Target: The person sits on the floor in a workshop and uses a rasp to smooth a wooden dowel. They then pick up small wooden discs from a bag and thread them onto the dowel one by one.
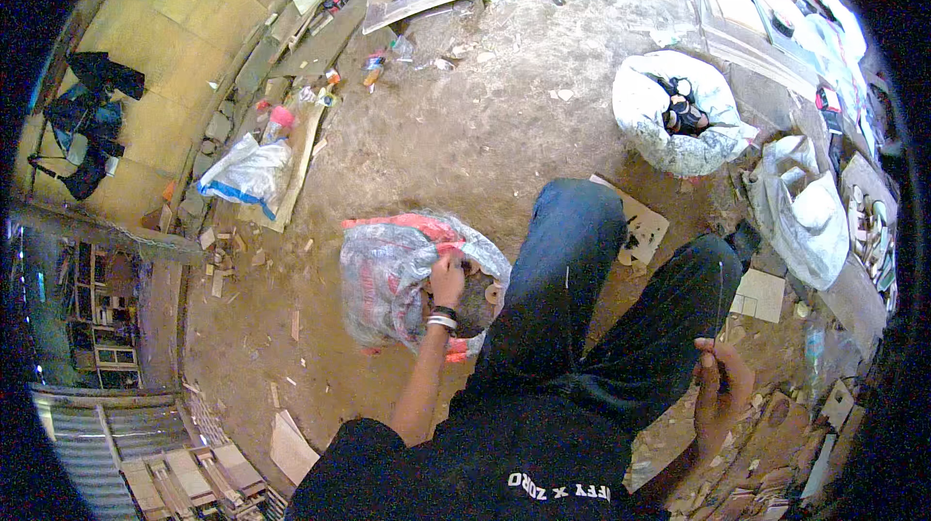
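My left hand [446,283], with bands on its wrist, reaches into the mouth of a grey and red plastic sack [373,274] on the dirt floor. Its fingers curl downward, and whatever they grip is hidden. Inside the sack's opening lie small brownish pieces, among them a round disc [493,295] with a hole. By my right knee, my right hand [722,385] is raised with thumb and fingertips pressed together. Anything in that pinch is too small to make out.
Beyond my right knee stands a white sack [630,114] holding dark objects, beside another crumpled white sack [810,225]. A flat board [640,225] lies between my knees. Wood scraps [223,259] litter the left floor. A blue-edged white bag [242,172] lies near the wall.
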The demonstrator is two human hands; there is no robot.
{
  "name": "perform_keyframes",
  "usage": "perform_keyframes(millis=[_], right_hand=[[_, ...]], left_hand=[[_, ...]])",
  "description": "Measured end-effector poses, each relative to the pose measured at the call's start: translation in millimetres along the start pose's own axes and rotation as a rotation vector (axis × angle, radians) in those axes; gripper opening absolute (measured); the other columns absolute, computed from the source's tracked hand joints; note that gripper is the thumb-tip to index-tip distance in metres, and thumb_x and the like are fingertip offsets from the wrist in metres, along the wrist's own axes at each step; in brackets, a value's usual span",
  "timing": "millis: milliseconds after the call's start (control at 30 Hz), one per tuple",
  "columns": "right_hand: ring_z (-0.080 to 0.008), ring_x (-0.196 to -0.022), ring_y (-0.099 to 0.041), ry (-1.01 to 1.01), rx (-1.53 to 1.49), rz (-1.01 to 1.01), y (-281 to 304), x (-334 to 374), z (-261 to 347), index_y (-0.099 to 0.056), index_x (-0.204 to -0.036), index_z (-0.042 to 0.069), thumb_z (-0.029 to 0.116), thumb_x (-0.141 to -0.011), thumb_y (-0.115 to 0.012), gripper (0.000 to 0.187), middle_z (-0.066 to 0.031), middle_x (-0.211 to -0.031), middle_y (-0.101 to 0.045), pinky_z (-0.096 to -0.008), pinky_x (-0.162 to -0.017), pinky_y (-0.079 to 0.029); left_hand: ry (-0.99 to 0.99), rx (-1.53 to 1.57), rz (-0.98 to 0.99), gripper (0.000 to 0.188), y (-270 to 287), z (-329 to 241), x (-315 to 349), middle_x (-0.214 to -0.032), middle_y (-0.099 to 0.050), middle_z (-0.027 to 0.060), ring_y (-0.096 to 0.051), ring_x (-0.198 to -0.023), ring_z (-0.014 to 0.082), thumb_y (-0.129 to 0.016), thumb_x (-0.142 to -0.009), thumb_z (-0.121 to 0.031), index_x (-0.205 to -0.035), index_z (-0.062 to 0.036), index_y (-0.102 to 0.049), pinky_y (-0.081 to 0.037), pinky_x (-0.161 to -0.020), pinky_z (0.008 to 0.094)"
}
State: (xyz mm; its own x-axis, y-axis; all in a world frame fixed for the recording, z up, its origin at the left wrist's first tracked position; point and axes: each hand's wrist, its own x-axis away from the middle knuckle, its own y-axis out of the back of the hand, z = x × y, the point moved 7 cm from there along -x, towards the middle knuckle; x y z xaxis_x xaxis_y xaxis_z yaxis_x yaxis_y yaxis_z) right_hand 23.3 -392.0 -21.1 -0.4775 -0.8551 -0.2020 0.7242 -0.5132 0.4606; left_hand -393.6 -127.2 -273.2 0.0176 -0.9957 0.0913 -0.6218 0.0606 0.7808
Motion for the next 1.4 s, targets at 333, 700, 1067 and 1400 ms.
perform_keyframes(millis=[333, 700, 1067, 1400], right_hand=[[-0.0088, -0.061, -0.052, 0.0, 0.075, 0.012, -16, -10, -4, -0.072, -0.1, 0.003, 0.016, -0.098, -0.062, 0.017, -0.0014, -0.074, -0.06, -0.0246, -0.055, -0.04], [-0.01, -0.061, -0.054, -0.022, 0.011, 0.0, -8, -3, -3, -0.072, -0.1, 0.002, 0.014, -0.098, -0.063, 0.015, -0.0023, -0.073, -0.059, -0.0255, -0.055, -0.04], [-0.0108, -0.062, -0.056, -0.004, -0.021, -0.033, -10, 0, -11, -0.072, -0.101, 0.0, 0.017, -0.099, -0.064, 0.019, -0.0045, -0.074, -0.062, -0.0252, -0.055, -0.041], [-0.0102, -0.064, -0.057, -0.009, -0.042, -0.062, -6, -2, -6, -0.072, -0.1, 0.001, 0.01, -0.098, -0.063, 0.013, -0.0044, -0.079, -0.065, -0.0244, -0.057, -0.044]], left_hand=[[-0.305, -0.437, -0.262, 0.025, 12, 100, -67, -0.097, -0.068, 0.0215, -0.063, -0.091, 0.0428, -0.054, -0.089, -0.021, -0.083, -0.0013, -0.069, -0.05, -0.082, 0.0489], [0.059, -0.528, 0.302, 0.055, -68, 132, -108, -0.121, -0.054, 0.0297, -0.052, -0.117, 0.0466, -0.061, -0.083, -0.048, -0.123, -0.0108, -0.058, -0.043, -0.1, 0.0532], [-0.124, -0.594, 0.382, 0.079, -71, 88, 24, -0.144, -0.036, 0.0398, -0.032, -0.136, 0.0595, -0.076, -0.077, -0.045, -0.149, -0.033, -0.044, -0.031, -0.113, 0.0624], [-0.01, -0.124, 0.093, 0.035, -9, 115, 2, -0.117, -0.062, 0.0291, -0.058, -0.112, 0.0437, -0.063, -0.085, -0.015, -0.118, -0.0031, -0.064, -0.046, -0.099, 0.0499]])
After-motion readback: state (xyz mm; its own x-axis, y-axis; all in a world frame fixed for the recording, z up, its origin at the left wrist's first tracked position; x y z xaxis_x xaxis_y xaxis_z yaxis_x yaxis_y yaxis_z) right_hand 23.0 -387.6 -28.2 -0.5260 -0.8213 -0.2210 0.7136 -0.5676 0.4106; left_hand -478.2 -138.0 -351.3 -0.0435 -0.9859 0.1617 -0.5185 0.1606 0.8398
